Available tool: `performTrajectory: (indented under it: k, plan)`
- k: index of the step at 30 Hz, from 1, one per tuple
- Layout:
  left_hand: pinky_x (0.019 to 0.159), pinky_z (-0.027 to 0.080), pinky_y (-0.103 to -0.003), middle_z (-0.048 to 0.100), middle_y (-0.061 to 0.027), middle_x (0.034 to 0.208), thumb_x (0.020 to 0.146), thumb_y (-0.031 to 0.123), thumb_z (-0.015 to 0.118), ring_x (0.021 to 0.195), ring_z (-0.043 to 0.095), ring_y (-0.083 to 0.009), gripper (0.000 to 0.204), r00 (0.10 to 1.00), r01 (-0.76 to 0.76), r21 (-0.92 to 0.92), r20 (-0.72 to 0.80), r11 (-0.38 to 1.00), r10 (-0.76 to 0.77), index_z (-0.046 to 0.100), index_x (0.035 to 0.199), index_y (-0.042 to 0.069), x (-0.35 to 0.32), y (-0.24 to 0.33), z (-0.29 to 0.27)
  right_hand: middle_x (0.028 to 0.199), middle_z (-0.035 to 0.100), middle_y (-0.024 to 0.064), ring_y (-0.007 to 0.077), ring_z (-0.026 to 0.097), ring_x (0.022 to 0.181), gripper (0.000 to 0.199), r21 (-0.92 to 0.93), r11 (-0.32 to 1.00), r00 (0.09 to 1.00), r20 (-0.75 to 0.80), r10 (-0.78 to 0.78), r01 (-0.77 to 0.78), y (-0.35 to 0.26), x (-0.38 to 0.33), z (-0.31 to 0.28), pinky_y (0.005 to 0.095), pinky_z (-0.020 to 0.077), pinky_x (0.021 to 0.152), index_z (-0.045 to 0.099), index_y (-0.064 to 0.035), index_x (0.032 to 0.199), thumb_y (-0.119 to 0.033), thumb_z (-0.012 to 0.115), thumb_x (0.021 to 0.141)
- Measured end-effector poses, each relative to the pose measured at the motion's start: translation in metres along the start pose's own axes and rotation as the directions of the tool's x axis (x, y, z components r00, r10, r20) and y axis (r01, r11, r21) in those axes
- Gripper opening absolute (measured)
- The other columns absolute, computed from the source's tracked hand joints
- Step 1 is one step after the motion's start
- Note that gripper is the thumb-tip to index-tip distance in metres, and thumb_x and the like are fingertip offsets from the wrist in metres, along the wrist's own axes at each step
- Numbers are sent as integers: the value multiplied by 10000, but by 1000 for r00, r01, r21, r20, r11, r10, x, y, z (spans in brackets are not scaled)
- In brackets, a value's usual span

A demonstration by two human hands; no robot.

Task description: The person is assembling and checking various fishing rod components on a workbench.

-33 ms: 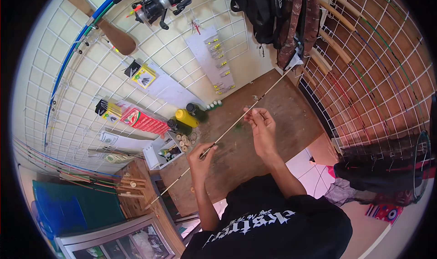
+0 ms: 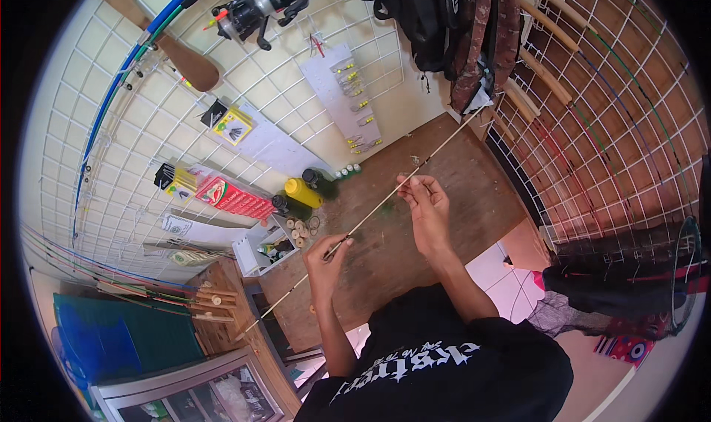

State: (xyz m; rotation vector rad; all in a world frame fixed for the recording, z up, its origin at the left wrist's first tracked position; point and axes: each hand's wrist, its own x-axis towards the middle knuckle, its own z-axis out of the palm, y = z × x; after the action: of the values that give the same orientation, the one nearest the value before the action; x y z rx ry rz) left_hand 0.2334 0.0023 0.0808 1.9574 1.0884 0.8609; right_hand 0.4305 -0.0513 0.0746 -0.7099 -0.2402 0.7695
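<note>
A thin, pale rod (image 2: 385, 200) is lying slantwise above the wooden workbench (image 2: 474, 200), held in both hands. It looks slender and straight, light tan along its length, with a darker short section at the left grip.

Left of the workbench's middle, the left hand (image 2: 326, 263) is closing its fingers around the rod's lower part, thumb and forefinger pinching it. Beyond that hand, at the workbench's far left edge, a yellow bottle (image 2: 304, 193), a dark bottle (image 2: 280, 203) and a cluster of small wooden spools (image 2: 298, 231) are standing, none touching the rod.

Over the workbench's middle, the right hand (image 2: 426, 211) is pinching the rod with its fingertips, the other fingers half curled.

The rod's long axis is running from the workbench's near left corner up to its far right corner, its upper tip pointing toward the hanging dark bags (image 2: 444, 22).
</note>
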Motion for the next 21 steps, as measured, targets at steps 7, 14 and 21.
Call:
performTrajectory:
  k: [7,14,21]
  plan:
    - [612,436,-247,667,-88,797,753,59,734,694,595,-133,160,998,65,-3,-6,998,-65,699,900,8,-3,-5,15,961,630,115,151,605,894,67,73,995,998,23,65,-67,-12,17,-17,281,482,801,543,-23,962,-81,539,929]
    - [734,470,-299,662,-105,961,741,76,741,793,604,-150,271,993,-108,179,-18,978,113,679,999,20,4,32,33,955,632,112,129,592,837,87,57,993,991,90,100,-106,-18,22,-34,269,475,794,542,-20,972,-99,538,935]
    - [712,442,-249,657,-65,840,756,55,720,783,583,-109,265,993,-118,-36,-27,992,117,680,1016,25,36,79,88,956,637,119,128,592,839,96,17,992,985,129,118,-121,-22,20,-38,267,468,804,539,-16,970,-103,544,931]
